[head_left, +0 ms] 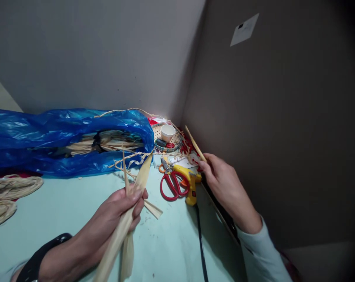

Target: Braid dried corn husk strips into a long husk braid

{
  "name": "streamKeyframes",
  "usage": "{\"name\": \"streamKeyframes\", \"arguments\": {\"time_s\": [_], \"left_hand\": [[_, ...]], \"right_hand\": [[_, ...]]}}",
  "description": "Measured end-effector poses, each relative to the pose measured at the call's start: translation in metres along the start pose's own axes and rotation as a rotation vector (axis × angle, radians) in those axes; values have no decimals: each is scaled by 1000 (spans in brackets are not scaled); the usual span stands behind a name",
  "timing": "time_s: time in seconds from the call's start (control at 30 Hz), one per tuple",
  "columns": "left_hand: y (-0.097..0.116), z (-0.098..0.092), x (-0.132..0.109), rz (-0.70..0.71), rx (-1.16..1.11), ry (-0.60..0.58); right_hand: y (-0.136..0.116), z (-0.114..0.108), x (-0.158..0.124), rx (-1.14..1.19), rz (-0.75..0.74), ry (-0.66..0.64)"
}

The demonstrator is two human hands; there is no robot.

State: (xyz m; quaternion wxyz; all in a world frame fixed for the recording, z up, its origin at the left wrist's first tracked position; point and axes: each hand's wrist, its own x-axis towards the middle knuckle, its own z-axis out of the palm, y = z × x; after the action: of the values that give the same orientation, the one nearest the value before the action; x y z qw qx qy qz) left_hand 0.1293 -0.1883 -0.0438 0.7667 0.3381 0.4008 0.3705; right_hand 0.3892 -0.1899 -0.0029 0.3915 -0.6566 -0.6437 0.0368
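My left hand [123, 205] pinches husks [121, 227] at seven o'clock; my right hand [222, 180], at four, grips a stick [195, 143]. Too tight a pinch, and the dry-looking husks could split.

Right sleeve [262, 250] pale grey-blue, creased, ends near wrist; left sleeve [16, 272] pale too, near left corner; glossy black wristband [38, 256], left arm.

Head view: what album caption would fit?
Left hand grips pale, flat strips; right hand holds a thin stick near red-handled scissors.
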Motion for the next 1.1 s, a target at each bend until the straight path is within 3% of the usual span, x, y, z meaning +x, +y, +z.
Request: {"name": "streamKeyframes", "arguments": {"time_s": [0.07, 0.1, 0.2, 0.27, 0.33, 0.47, 0.53, 0.77, 0.8, 0.9, 0.97, 1.03, 1.1], "left_hand": [[-3, 4, -2, -16, 38, 2], [-5, 7, -3, -27, 50, -11], [-11, 16, -8, -32, 60, -53], [-16, 20, -12, -21, 56, -78], [-23, 20, -16, -43, 47, -118], [-38, 17, -20, -184, 85, -200], [-43, 17, -21, -222, 131, -255], [-46, 23, -27, -254, 112, -371], [-48, 22, -26, -262, 115, -388], [-53, 24, -24, -285, 149, -399], [-51, 28, -26, -273, 243, -399], [-41, 29, -31, -196, 428, -388], [-25, 26, -35, -28, 666, -325]], "right_hand": [[-18, 4, -7, -40, -64, 120], [-30, 7, -12, 32, -77, 94], [-62, 22, -31, 312, -23, -333], [-74, 33, -43, 439, -51, -493], [-77, 42, -50, 603, -26, -531], [-70, 48, -54, 1070, 203, -554], [-64, 47, -54, 1180, 261, -562], [-48, 27, -51, 907, 200, -340], [-48, 22, -53, 875, 219, -374], [-54, 16, -61, 878, 293, -707], [-57, 17, -64, 888, 285, -822], [-54, 16, -60, 823, 219, -752], [-44, 12, -48, 721, 163, -621]]}}
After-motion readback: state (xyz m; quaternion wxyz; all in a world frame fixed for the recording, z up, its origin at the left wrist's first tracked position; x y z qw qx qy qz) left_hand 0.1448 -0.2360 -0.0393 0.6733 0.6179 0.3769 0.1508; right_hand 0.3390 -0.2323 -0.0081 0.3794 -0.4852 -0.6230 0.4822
